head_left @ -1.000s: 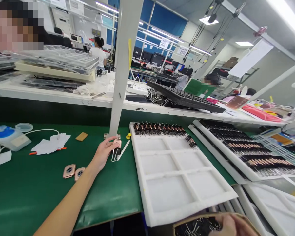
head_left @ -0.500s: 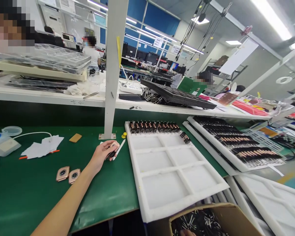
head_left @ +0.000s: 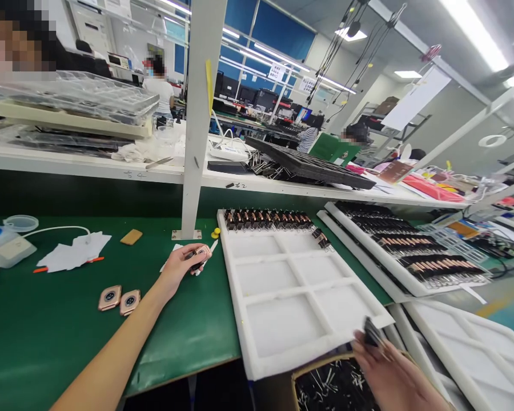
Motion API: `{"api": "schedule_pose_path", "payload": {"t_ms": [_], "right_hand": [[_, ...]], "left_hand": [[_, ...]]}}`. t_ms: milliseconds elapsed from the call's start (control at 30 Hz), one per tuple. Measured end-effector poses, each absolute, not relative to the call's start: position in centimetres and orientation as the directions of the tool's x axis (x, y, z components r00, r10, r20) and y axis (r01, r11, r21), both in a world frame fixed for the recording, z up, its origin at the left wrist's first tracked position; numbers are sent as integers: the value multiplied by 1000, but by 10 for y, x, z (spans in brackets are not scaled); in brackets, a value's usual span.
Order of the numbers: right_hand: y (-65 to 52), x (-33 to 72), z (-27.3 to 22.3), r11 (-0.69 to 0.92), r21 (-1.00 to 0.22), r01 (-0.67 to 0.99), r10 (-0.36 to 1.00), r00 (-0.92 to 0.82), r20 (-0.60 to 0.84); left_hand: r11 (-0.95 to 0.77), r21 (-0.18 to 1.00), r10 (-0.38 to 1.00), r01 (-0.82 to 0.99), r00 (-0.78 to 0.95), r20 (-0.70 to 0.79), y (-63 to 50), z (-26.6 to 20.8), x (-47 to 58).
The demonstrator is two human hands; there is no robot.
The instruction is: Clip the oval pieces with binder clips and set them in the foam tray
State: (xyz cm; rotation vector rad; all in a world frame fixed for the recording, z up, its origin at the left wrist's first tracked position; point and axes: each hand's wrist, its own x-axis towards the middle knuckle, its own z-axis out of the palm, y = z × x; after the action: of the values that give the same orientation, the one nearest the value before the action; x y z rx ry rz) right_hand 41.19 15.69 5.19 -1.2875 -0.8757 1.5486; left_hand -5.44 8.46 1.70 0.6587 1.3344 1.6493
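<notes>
My left hand (head_left: 180,267) is closed around a rose-gold smartwatch case (head_left: 203,251) over the green mat; a dark part, possibly a clip, shows under the fingers. A white pen-like stick (head_left: 214,246) and white paper lie beside that hand. In my right hand (head_left: 388,365), blurred by motion, is a black binder clip (head_left: 372,332), held above the cardboard box (head_left: 297,377) of loose binder clips. Two more watch cases, one left (head_left: 110,297) and one right (head_left: 130,302), lie back side up left of my forearm.
A white foam tray (head_left: 251,365) holds a row of clipped watch cases (head_left: 268,220) along its far edge. Stacked trays (head_left: 394,285) with more clipped cases stand to the right. A white post (head_left: 192,200) rises behind my left hand to a shelf (head_left: 257,184).
My right hand has come up out of the cardboard box with a black binder clip, moving up and to the right. My left hand stays nearly in place with the watch case.
</notes>
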Motion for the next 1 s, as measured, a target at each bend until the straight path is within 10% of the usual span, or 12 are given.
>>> {"api": "schedule_pose_path", "payload": {"t_ms": [267,1000], "right_hand": [[207,186,81,-347,-938,-26,526,-833,-171],[217,114,20,-13,-999,-32,494,-869,22]], "left_hand": [[-39,973,866,-228,-494,-81,81,22,-60],[-54,994,905,-96,-425,8,79,22,-66]]}}
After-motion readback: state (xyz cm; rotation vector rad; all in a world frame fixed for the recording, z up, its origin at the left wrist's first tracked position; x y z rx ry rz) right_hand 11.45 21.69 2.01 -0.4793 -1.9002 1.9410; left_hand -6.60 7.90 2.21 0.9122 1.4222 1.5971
